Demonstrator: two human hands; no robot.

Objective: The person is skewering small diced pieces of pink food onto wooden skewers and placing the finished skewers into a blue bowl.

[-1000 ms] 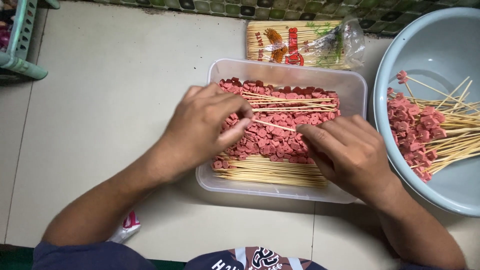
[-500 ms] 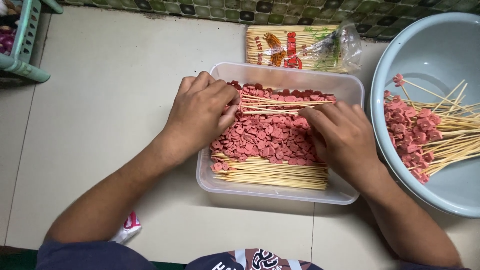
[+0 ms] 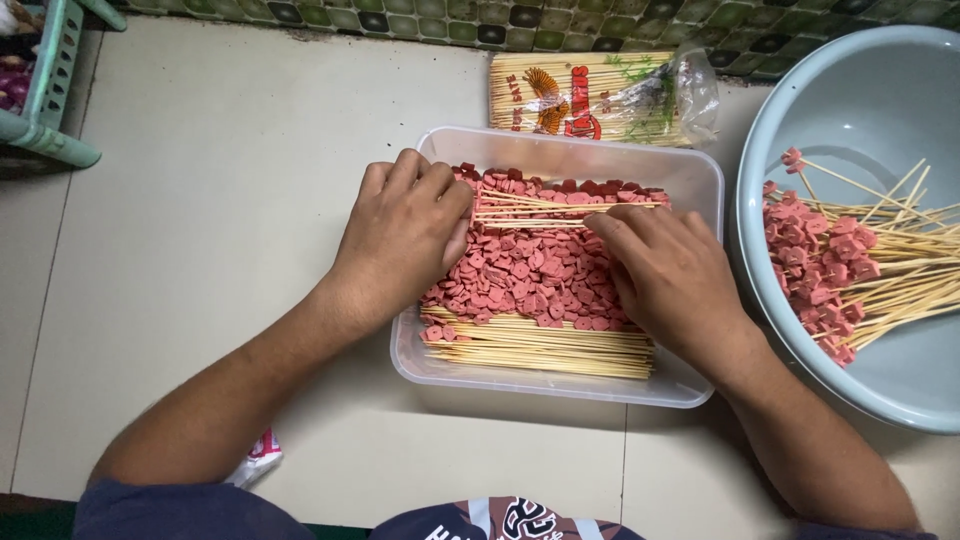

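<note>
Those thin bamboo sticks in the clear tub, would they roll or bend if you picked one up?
The thin bamboo skewers look straight and stiff, probably light. Being round, they would likely roll on the tiled floor. One so slender may snap under pressure, and the left hand would need a careful pinch.

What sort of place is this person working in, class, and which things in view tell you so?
Probably a home or small food-stall kitchen floor: pale floor tiles, a clear plastic tub of pink sausage slices and bamboo skewers, and a pale blue plastic basin holding finished skewers.
</note>
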